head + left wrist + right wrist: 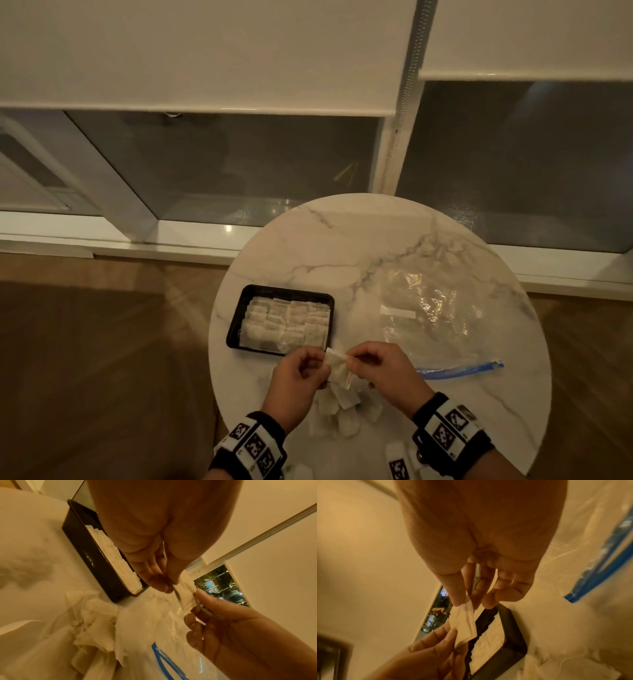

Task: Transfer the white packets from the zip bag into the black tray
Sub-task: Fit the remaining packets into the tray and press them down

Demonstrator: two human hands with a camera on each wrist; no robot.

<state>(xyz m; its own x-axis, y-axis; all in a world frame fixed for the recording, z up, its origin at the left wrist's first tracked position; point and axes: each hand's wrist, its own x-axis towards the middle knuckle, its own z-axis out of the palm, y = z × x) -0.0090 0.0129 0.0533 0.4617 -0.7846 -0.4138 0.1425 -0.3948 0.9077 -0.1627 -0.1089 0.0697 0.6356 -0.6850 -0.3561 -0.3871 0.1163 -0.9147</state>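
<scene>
One white packet [339, 368] hangs in the air above the near part of the round marble table [342, 240], pinched from both sides. The left hand [298, 377] grips its left edge between thumb and curled fingers; the right hand [383, 371] pinches its upper right corner between thumb and forefinger, the other fingers loosely curled beside it. In the right wrist view the packet [464, 624] shows as a flat, creased square stretched between the two hands, with the right hand [479, 555] above and the left hand [433, 650] below.

Under the hands a loose heap of packets [342, 411] lies on the table. Just left of the hands, and beyond them, sits the black tray [236, 329], already packed with rows of white packets [284, 325]. To the right the clear zip bag [428, 308] lies flat and crumpled on the marble, its blue zip strip [459, 370] at the near end, close to the right wrist. Both wrists wear black bands [448, 428] with square markers.
</scene>
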